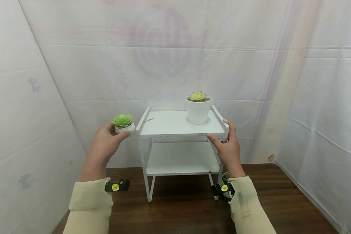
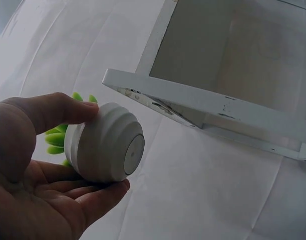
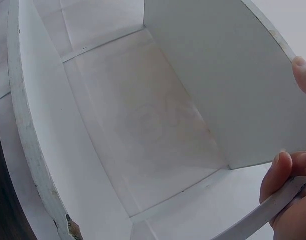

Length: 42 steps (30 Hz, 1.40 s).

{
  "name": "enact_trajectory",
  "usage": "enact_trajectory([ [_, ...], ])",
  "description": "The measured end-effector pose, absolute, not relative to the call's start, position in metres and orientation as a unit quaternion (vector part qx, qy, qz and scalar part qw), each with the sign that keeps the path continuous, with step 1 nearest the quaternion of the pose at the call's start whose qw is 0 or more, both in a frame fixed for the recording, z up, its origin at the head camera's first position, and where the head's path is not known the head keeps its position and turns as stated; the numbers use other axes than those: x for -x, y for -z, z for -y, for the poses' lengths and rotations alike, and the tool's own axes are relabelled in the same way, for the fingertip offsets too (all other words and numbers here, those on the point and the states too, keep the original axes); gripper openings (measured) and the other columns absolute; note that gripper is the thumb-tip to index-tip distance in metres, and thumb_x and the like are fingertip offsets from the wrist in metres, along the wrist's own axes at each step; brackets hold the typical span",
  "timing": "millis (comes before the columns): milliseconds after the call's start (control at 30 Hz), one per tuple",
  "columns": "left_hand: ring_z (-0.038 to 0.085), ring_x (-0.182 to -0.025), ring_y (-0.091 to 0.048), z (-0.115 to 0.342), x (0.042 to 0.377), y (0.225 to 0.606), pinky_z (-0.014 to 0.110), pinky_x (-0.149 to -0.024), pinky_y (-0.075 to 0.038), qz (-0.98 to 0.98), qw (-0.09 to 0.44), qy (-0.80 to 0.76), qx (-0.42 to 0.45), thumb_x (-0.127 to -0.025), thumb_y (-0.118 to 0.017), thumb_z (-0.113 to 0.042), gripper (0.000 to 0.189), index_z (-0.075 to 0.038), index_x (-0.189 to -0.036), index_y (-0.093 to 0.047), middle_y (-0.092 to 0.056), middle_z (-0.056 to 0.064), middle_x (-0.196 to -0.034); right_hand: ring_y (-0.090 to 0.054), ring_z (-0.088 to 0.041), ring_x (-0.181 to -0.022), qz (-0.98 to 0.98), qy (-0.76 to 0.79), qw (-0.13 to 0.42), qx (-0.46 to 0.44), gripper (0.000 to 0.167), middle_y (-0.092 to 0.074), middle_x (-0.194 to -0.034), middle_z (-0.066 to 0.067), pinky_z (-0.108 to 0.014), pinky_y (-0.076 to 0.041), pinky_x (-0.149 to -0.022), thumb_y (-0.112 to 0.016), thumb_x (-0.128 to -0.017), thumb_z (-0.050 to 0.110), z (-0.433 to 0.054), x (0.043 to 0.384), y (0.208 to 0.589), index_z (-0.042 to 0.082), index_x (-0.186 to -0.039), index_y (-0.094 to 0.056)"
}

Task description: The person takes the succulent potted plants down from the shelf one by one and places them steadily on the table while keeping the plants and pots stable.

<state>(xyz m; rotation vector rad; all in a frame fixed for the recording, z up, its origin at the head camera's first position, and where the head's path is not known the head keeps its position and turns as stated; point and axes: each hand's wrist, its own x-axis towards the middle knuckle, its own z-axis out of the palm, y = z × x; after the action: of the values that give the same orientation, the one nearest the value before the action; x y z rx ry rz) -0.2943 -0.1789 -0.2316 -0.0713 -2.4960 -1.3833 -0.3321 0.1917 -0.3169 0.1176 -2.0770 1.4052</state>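
Two hands share the work. We see the left grip [image 1: 105,143] pinching a small white pot [image 1: 125,129] that bears a green succulent [image 1: 122,120], thumb on one side of the ribbed wall and fingers on the other, parted only by the pot's own width. We find this pot held in the air, just beside the front left corner of a white two-tier stand [image 1: 179,157]; the left wrist view shows a gap between them. We note the right grip [image 1: 229,152] curled around the stand's front right corner. For good handling, we judge that the pinch belongs on the wall, leaving the leaves uncrushed and the round base uncovered. We would hold the pot level and clear of the raised left rail [image 1: 143,118], lest it knock there, and let the right grip steady the stand without dragging it across the counter [image 1: 175,214]. We would also avoid jolts, since the larger white pot [image 1: 197,112] on the upper shelf [image 1: 166,123] could topple.
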Motion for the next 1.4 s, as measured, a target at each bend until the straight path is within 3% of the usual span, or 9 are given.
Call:
enact_trajectory([
  [200,0.039,-0.139,-0.036,0.180,0.295,0.237,0.057,-0.110,-0.035,0.866,0.145,0.477,0.023,-0.093,-0.063,-0.034,0.076,0.002,-0.150,-0.027,-0.035,0.024,-0.152,-0.055,-0.032,-0.082,0.784,-0.536,0.308,-0.045,0.083,-0.056,-0.122,-0.017,-0.034,-0.046,-0.063,-0.074,-0.081,0.050,-0.192,0.332,0.317,0.040,-0.149,-0.026],
  [367,0.040,-0.141,-0.034,0.180,0.297,0.242,0.057,-0.110,-0.034,0.869,0.142,0.474,0.013,-0.093,-0.063,-0.036,0.079,0.001,-0.152,-0.024,-0.033,0.023,-0.153,-0.058,-0.031,-0.089,0.785,-0.536,0.308,-0.047,0.082,-0.054,-0.130,-0.016,-0.034,-0.047,-0.066,-0.074,-0.082,0.051,-0.193,0.333,0.317,0.045,-0.148,-0.026],
  [533,0.039,-0.142,-0.033,0.181,0.299,0.249,0.057,-0.111,-0.034,0.867,0.134,0.479,0.005,-0.093,-0.063,-0.039,0.081,-0.002,-0.153,-0.023,-0.031,0.021,-0.155,-0.058,-0.033,-0.088,0.785,-0.536,0.309,-0.049,0.081,-0.055,-0.125,-0.017,-0.036,-0.048,-0.067,-0.073,-0.082,0.050,-0.193,0.333,0.318,0.044,-0.148,-0.026],
  [700,0.040,-0.142,-0.031,0.181,0.299,0.255,0.058,-0.110,-0.034,0.872,0.131,0.472,-0.005,-0.092,-0.064,-0.042,0.084,-0.004,-0.154,-0.021,-0.028,0.020,-0.156,-0.059,-0.032,-0.097,0.782,-0.540,0.306,-0.051,0.081,-0.051,-0.137,-0.015,-0.039,-0.049,-0.071,-0.073,-0.082,0.049,-0.193,0.333,0.318,0.047,-0.147,-0.025],
  [833,0.041,-0.142,-0.031,0.182,0.299,0.258,0.058,-0.110,-0.035,0.874,0.128,0.468,-0.006,-0.092,-0.063,-0.042,0.084,-0.005,-0.154,-0.021,-0.028,0.020,-0.156,-0.056,-0.030,-0.081,0.783,-0.538,0.308,-0.052,0.081,-0.056,-0.124,-0.016,-0.035,-0.047,-0.064,-0.073,-0.083,0.050,-0.193,0.332,0.318,0.047,-0.147,-0.025],
  [967,0.041,-0.141,-0.032,0.184,0.300,0.263,0.058,-0.109,-0.035,0.877,0.127,0.462,-0.007,-0.093,-0.063,-0.042,0.082,-0.004,-0.153,-0.022,-0.029,0.021,-0.156,-0.056,-0.028,-0.079,0.783,-0.538,0.309,-0.051,0.081,-0.056,-0.123,-0.016,-0.034,-0.046,-0.064,-0.073,-0.082,0.049,-0.193,0.332,0.317,0.047,-0.147,-0.025],
  [1067,0.041,-0.141,-0.032,0.185,0.301,0.266,0.058,-0.109,-0.035,0.879,0.126,0.459,-0.009,-0.093,-0.063,-0.041,0.082,-0.003,-0.153,-0.022,-0.029,0.021,-0.156,-0.058,-0.031,-0.091,0.781,-0.542,0.305,-0.050,0.082,-0.052,-0.136,-0.014,-0.034,-0.047,-0.068,-0.074,-0.082,0.050,-0.193,0.332,0.317,0.047,-0.147,-0.025],
  [1400,0.044,-0.141,-0.030,0.189,0.303,0.276,0.057,-0.110,-0.035,0.885,0.117,0.451,-0.017,-0.092,-0.064,-0.042,0.086,0.001,-0.152,-0.020,-0.026,0.025,-0.156,-0.058,-0.031,-0.096,0.778,-0.546,0.306,-0.053,0.083,-0.050,-0.139,-0.014,-0.033,-0.048,-0.068,-0.074,-0.082,0.048,-0.193,0.332,0.317,0.041,-0.149,-0.025],
])
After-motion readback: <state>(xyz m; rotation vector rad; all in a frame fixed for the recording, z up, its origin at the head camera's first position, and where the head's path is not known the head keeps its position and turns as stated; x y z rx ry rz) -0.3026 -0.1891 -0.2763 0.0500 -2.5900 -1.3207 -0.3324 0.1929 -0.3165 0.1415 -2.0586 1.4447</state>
